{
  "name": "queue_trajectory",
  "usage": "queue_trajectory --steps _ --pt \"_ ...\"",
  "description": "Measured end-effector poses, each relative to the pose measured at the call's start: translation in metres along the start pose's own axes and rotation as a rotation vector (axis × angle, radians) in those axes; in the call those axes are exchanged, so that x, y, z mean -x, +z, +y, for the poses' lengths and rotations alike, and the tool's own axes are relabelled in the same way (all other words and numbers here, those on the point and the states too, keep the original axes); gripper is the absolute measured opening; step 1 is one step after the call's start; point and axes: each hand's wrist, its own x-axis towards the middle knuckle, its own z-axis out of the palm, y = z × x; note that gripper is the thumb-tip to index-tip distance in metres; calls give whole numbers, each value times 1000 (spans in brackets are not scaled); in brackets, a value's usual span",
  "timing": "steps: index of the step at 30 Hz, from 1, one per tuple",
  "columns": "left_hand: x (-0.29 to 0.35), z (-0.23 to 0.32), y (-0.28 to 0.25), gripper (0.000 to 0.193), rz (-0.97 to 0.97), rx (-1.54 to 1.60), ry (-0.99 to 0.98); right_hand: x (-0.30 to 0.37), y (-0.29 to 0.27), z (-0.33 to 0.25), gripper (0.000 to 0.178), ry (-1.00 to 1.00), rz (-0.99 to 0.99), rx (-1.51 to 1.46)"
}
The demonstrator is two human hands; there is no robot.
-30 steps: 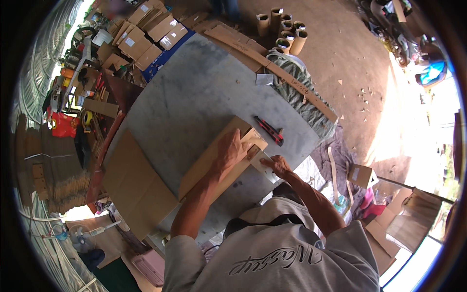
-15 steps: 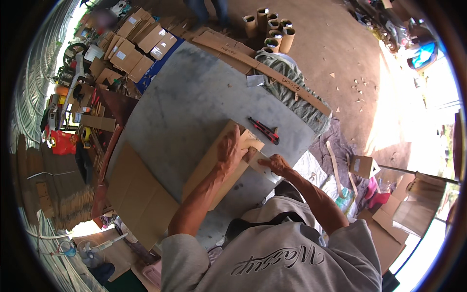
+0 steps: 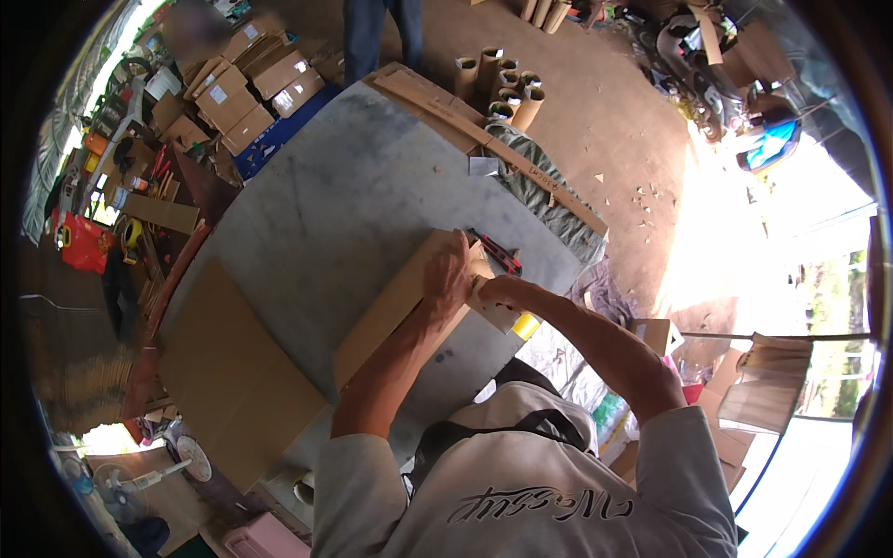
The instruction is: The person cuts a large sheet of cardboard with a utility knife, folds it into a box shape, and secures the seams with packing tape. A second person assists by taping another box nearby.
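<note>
A long brown cardboard box (image 3: 389, 302) lies slantwise on the grey table before me. My left hand (image 3: 448, 272), slightly smeared by motion, grips the far end of the box with curled fingers. Close beside it, my right hand (image 3: 500, 292) is closed at the box's right corner, on a pale, wide piece (image 3: 497, 316). A yellow part (image 3: 526, 325) shows at the near end of that piece; its exact kind is unclear. Just beyond both hands lies a red and black utility knife (image 3: 499, 254), partly hidden by the left one.
A flat cardboard sheet (image 3: 237, 372) overhangs the left edge of the grey table (image 3: 316, 186). Long cardboard strips (image 3: 530, 167) line the far right edge. Cardboard tubes (image 3: 490, 74) stand on the floor beyond, near a person's legs (image 3: 381, 42). Stacked cartons (image 3: 228, 102) fill the far left.
My right hand has moved in closer to the left hand and the box end, its wrist now bent. The yellow part has come into sight. My view has shifted, and the person's legs show more.
</note>
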Motion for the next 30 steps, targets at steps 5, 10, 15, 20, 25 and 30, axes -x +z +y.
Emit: queue_trajectory --steps 5,10,15,20,25,30 --pt "13 6 -1 68 125 -190 43 -5 18 -10 38 -294 -41 675" --pt "-1 9 25 59 157 -339 -3 26 62 47 40 94 197 24" --pt "-36 -1 37 44 292 -157 -111 67 89 85 41 -87 199 -520" --pt "-13 9 -17 39 315 193 76 113 83 95 50 -221 286 -579" --pt "132 25 -2 31 207 1077 -395 162 81 83 53 -400 282 -422" --pt "256 21 25 32 -128 1791 -713 176 104 86 44 -557 45 -286"
